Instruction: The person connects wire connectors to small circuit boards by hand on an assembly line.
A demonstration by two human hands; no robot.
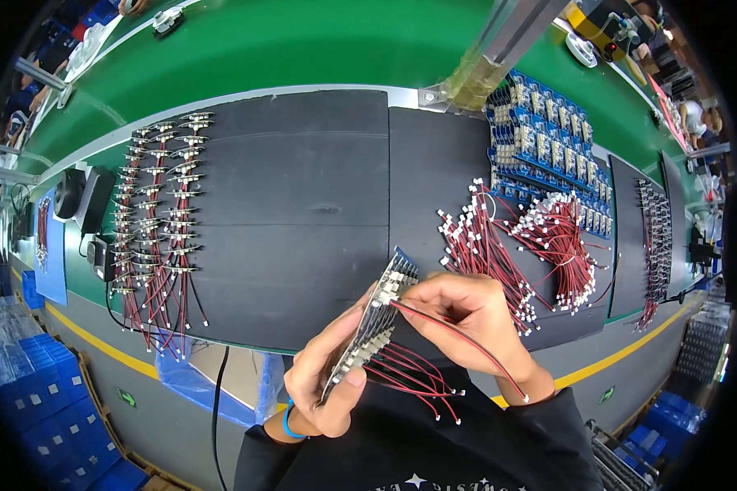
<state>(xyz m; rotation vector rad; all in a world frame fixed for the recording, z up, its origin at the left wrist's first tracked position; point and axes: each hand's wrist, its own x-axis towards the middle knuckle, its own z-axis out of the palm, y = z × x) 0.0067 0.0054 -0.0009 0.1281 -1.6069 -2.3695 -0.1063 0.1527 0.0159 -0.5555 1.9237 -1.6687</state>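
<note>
My left hand (326,368) grips a row of small circuit boards (367,334), tilted on edge above the near edge of the bench. White connectors line its face. Several red-and-black cables (413,368) hang from its lower part toward my body. At the upper end, my right hand (473,315) pinches one red-and-black cable (477,348) close to a white connector on the boards. That cable's free end trails down past my right wrist. My fingers partly cover its plug, so I cannot tell whether it is seated.
Wired boards (151,204) lie in columns on the left of the black mat (303,176). Two loose cable bundles (487,258) (563,254) lie to the right, before stacked blue circuit boards (540,135). A metal post (499,57) rises behind. A black power adapter (100,258) sits far left.
</note>
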